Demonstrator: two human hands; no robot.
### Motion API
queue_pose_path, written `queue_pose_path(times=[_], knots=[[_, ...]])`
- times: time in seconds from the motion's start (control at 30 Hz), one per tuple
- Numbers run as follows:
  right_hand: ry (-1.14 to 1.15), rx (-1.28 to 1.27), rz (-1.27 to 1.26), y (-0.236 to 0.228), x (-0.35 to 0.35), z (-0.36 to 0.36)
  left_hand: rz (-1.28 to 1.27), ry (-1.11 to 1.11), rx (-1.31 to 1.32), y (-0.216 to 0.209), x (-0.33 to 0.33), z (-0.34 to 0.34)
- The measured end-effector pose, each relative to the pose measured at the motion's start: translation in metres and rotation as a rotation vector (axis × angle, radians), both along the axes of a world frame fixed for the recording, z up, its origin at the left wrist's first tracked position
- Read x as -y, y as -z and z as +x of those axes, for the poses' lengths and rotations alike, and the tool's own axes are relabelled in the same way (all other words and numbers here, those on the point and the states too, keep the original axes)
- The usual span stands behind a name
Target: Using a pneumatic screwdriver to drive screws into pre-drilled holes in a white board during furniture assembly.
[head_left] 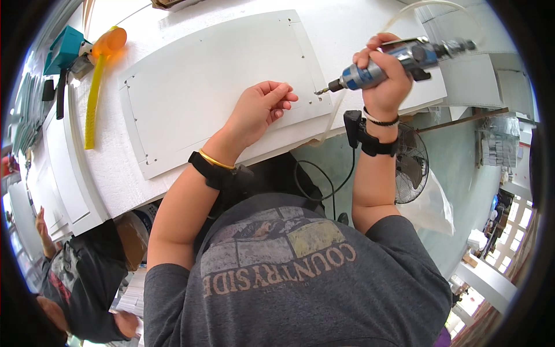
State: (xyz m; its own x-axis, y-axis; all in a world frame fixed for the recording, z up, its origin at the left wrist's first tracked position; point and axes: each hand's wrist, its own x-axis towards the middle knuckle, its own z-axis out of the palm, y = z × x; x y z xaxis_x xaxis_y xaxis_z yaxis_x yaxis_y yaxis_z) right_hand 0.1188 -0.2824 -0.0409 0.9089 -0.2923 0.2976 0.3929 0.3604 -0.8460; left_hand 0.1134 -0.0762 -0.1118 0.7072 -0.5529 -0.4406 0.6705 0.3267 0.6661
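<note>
My right hand [392, 78] is wrapped round a blue and silver pneumatic screwdriver [361, 75], held nearly level. Its bit points left, with the tip at or just above the right end of a white panel [214, 87]; contact cannot be told. Small holes and screw-like specks line the panel's ends, a few of them near the bit. Over the panel's near right part, my left hand [260, 110] is closed, thumb and forefinger pressed together. Whatever lies in that pinch is hidden or too small to name.
A mallet with an orange head [110, 41] and yellow handle lies left of the panel, beside a teal and black tool [62, 51]. A pale hose [428, 4] arcs at the upper right. Below the table's right side stand a fan [409, 165] and a plastic bag [433, 205]. Another person [87, 277] is at lower left.
</note>
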Motion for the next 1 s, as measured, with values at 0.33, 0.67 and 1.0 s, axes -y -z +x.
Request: queue_pose_path(times=[0.33,0.67,1.0], knots=[[-0.096,0.266,0.08,-0.017,-0.031,-0.015,-0.261,-0.035,-0.231,-0.003,-0.002,-0.007],[-0.083,0.282,0.101,-0.014,-0.038,-0.011,-0.263,-0.046,-0.208,-0.013,-0.004,-0.004],[-0.013,0.204,0.193,-0.011,-0.039,-0.007,-0.21,-0.064,-0.173,-0.016,-0.003,0.002]])
